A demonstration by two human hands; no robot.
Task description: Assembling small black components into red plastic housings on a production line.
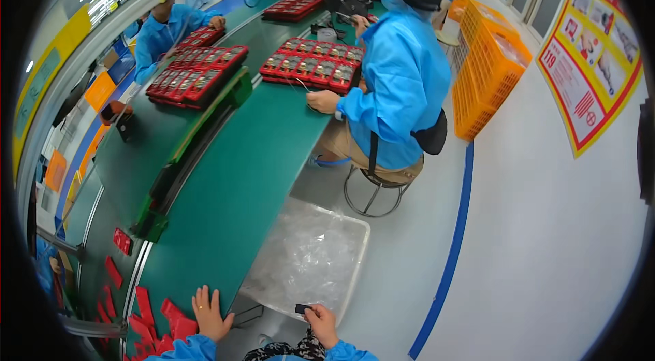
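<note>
My left hand [211, 316] lies on the near edge of the green table [225, 190], fingers spread, with nothing in it. Right beside it is a loose pile of flat red pieces [179, 323]. Over the floor to the right of the table, my right hand [323, 327] pinches a small flat black piece [301, 308] between thumb and fingers. What the piece is cannot be made out. Beyond that hand stands a white bin [363, 245] holding clear plastic bags.
A person in a blue smock [409, 81] sits on a round stool [376, 200] at the table's right side. Red trays [314, 64] of small items stand farther along. A green conveyor rail [194, 142] runs lengthwise. Orange crates [484, 67] are stacked by the wall.
</note>
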